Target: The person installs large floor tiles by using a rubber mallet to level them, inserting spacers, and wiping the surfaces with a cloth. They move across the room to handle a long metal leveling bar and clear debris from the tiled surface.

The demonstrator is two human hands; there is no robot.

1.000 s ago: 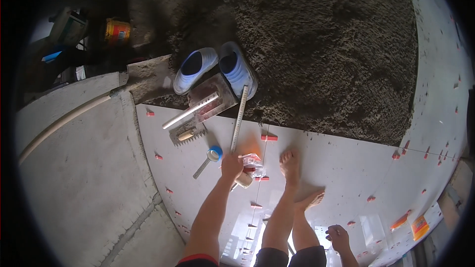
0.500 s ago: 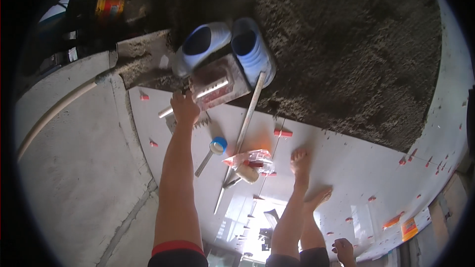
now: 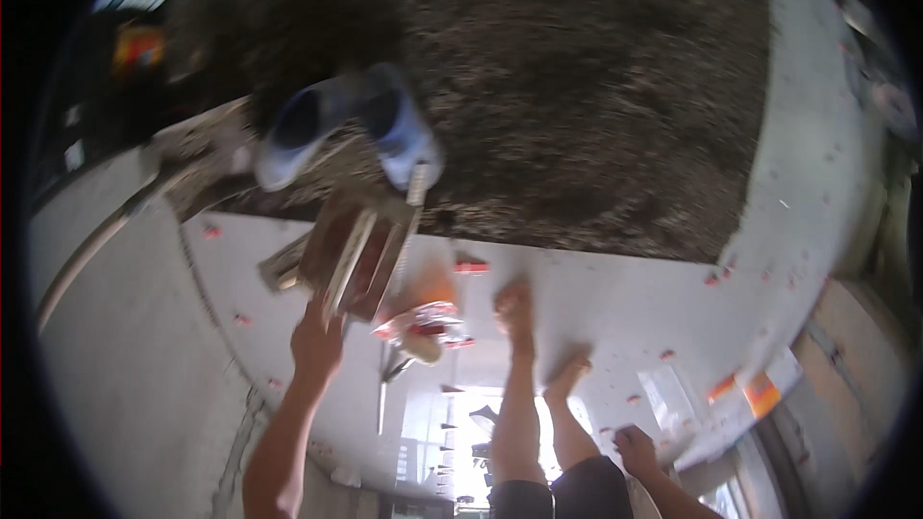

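Observation:
My left hand [image 3: 317,336], blurred, grips the near end of a pale metal bar lying along a flat reddish-brown steel trowel [image 3: 336,250]. Behind it a notched trowel [image 3: 286,274] with a pale handle is partly hidden. Just right are a measuring stick [image 3: 416,190], a plastic bag of red pieces [image 3: 437,315] and a pale-headed mallet [image 3: 423,346]. My right hand [image 3: 635,452] is low at the right, fingers curled, any contents too small to make out. My bare feet [image 3: 512,308] stand on white tiles [image 3: 596,298].
Blue-grey slip-on shoes [image 3: 394,125] sit on dark coarse mortar [image 3: 577,86] beyond the tile edge. A long wooden handle [image 3: 87,264] crosses the pale slab at the left. Buckets [image 3: 137,46] stand upper left. Red tile wedges [image 3: 470,268] dot the joints, and walling [image 3: 836,365] borders the right.
My left hand left the measuring stick for the trowel; the flat trowel has since swung downward, its bar now nearly lengthwise. The view has shifted and blurred.

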